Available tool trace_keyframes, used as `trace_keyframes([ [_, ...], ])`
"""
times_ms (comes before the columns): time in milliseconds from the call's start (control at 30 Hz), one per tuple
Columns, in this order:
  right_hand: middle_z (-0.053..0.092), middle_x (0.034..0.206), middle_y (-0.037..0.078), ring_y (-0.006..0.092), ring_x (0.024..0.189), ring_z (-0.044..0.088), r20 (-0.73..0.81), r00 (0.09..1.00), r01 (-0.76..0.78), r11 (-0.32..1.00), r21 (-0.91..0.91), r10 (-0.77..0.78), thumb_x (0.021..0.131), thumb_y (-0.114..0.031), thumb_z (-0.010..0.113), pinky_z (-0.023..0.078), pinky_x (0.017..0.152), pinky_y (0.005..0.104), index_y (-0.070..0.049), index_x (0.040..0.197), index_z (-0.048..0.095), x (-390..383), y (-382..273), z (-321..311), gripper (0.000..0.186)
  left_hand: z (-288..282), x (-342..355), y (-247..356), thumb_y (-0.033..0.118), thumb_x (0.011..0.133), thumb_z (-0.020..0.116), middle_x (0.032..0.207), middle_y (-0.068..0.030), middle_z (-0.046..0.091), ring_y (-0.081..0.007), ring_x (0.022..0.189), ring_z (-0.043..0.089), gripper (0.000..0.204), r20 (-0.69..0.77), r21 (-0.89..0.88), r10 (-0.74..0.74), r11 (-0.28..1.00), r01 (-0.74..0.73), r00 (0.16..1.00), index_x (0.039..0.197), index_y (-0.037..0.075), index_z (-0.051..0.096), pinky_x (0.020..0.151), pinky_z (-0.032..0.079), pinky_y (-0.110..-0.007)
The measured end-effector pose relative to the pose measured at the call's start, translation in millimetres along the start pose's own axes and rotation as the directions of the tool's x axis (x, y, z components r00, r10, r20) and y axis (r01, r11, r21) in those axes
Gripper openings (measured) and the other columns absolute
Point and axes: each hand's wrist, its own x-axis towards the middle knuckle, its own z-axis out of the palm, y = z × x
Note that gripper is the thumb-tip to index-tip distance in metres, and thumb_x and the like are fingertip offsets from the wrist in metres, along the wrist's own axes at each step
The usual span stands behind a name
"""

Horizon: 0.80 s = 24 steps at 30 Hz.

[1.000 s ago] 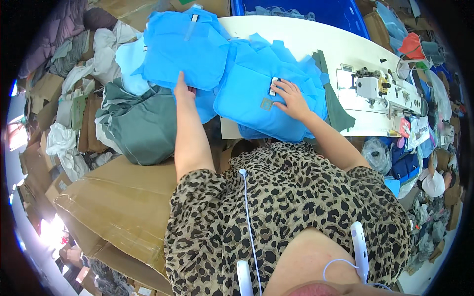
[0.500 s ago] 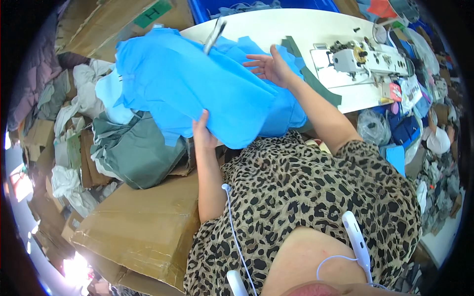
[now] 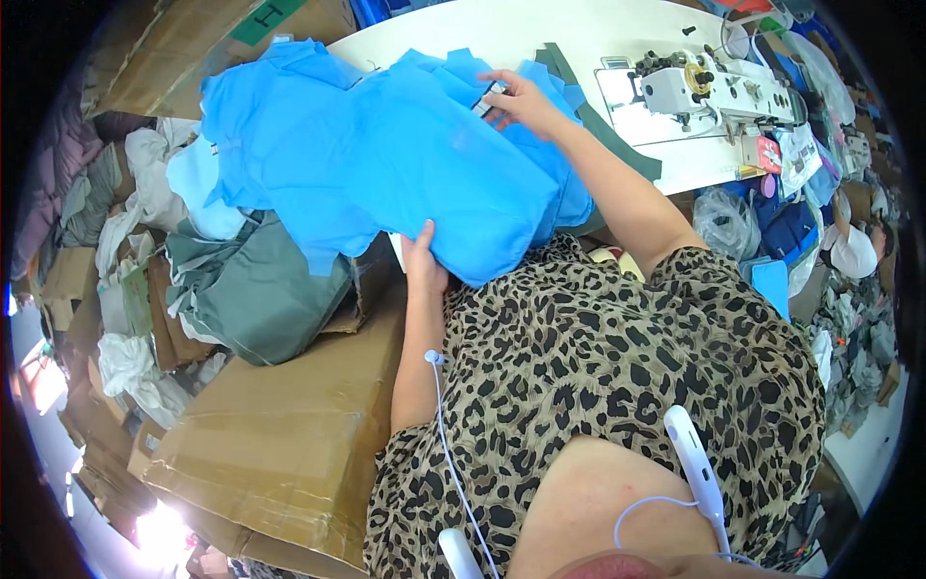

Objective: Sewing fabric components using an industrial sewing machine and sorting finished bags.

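Light blue fabric spreads from the white table's edge down toward my lap, in overlapping layers. My left hand pinches its near edge, thumb on top and the fingers largely under the cloth. Over the right part of the fabric, my right hand has its fingers curled round a small dark-and-silver tool. Most of that tool is hidden by the fingers, so its exact kind is unclear. A dark green fabric strip lies on the table just right of my right hand.
A sewing machine stands on the white table at the right. Dark green cloth is heaped left of my left hand, above a large cardboard box. Another carton stands at the far left. Clear plastic hangs below the table edge.
The small tool, blurred above the cloth and apart from my open right hand before, is now in that hand's fingers. My left hand keeps its hold on the blue fabric.
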Motion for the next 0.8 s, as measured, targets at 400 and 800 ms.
trace_keyframes([
  [400,0.067,0.107,0.007,0.0169,0.094,0.065,0.323,0.656,0.706,0.706,0.056,-0.682,0.087,-0.017,0.069,0.053,0.085,0.0314,-0.006,0.127,0.059,-55,-146,-3,0.043,26,-3,109,0.027,0.097,0.05,0.115,-0.0248,0.055,-0.0197,0.073,0.057,0.04,0.702,-0.503,-0.102,0.63,0.592,0.705,0.13,0.005,0.047,0.052,0.047,-0.025],
  [800,0.06,0.124,0.015,0.0291,0.113,0.058,0.183,0.938,0.326,0.565,-0.758,-0.295,0.085,-0.039,0.069,0.047,0.095,0.0369,-0.01,0.128,0.058,36,-24,-20,0.053,-13,14,-17,0.052,0.096,0.047,0.079,-0.0074,0.053,-0.0109,0.054,0.045,0.047,0.532,-0.497,-0.581,0.374,0.783,0.616,0.111,0.008,0.049,0.043,0.036,-0.021],
])
